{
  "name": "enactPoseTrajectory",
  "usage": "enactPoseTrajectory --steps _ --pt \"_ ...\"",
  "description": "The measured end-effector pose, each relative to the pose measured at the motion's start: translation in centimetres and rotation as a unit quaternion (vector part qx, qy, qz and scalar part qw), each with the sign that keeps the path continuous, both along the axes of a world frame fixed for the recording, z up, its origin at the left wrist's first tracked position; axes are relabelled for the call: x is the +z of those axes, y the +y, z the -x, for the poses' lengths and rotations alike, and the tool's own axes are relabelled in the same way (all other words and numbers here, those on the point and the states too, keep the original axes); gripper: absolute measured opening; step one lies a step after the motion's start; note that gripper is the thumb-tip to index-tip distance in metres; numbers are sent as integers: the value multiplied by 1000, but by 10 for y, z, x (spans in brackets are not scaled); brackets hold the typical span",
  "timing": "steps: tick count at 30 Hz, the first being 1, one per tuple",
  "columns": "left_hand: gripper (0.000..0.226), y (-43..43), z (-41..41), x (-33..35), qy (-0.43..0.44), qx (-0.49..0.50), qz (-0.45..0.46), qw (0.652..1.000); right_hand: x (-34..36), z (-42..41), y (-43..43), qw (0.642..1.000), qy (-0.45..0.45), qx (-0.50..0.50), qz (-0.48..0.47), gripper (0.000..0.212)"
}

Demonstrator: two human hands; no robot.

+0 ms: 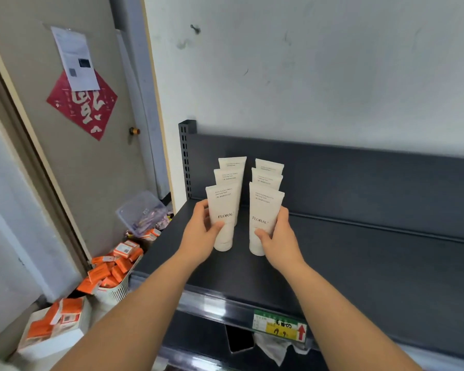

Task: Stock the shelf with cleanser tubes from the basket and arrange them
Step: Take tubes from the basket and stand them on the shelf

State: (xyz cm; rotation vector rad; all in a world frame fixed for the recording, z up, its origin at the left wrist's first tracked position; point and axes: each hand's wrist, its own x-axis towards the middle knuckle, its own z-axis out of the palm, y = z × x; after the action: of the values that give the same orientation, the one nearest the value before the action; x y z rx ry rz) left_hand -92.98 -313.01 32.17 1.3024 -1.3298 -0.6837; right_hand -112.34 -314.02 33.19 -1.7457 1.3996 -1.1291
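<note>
A scuffed white wall (332,62) rises behind a dark grey shelf (373,258), which has a slotted upright post (186,156) at its left end. Six white cleanser tubes stand cap-down on the shelf near that end, in two files of three running front to back with a gap between the files. The front left tube (223,207) and the front right tube (264,210) both read "FLORAL". Behind them stand a middle left tube (229,178), a back left tube (232,162), a middle right tube (267,179) and a back right tube (269,166), each partly hidden by the one in front.

The left hand (200,236) grips the front left tube, thumb across its face and fingers (205,207) curled round its left edge. The right hand (280,238) grips the front right tube the same way, mirrored, with its fingers (283,214) round the right edge. Both tubes rest on the shelf.

One green and yellow price label (279,325) (red arrow at its right end) sits on the shelf's front rail. To the left is a beige door (91,170) bearing one red diamond decoration (82,105) and one printed sheet (75,58) overlapping its top. On the floor below are a white slatted basket (115,290) heaped with orange boxes (113,266), a clear plastic tub (142,212) and a white carton (54,330) holding more orange boxes, too many to count.
</note>
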Motion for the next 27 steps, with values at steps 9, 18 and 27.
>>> enactPoseTrajectory --steps 9,18,27 --pt "52 -9 -4 -3 22 -10 -18 1000 -1 -7 -5 999 0 -9 -37 57" --pt "91 30 -10 6 -196 2 -168 966 -5 13 32 953 273 25 -129 50" --pt "66 112 -19 7 -512 18 -191 837 6 0 69 868 454 198 31 62"
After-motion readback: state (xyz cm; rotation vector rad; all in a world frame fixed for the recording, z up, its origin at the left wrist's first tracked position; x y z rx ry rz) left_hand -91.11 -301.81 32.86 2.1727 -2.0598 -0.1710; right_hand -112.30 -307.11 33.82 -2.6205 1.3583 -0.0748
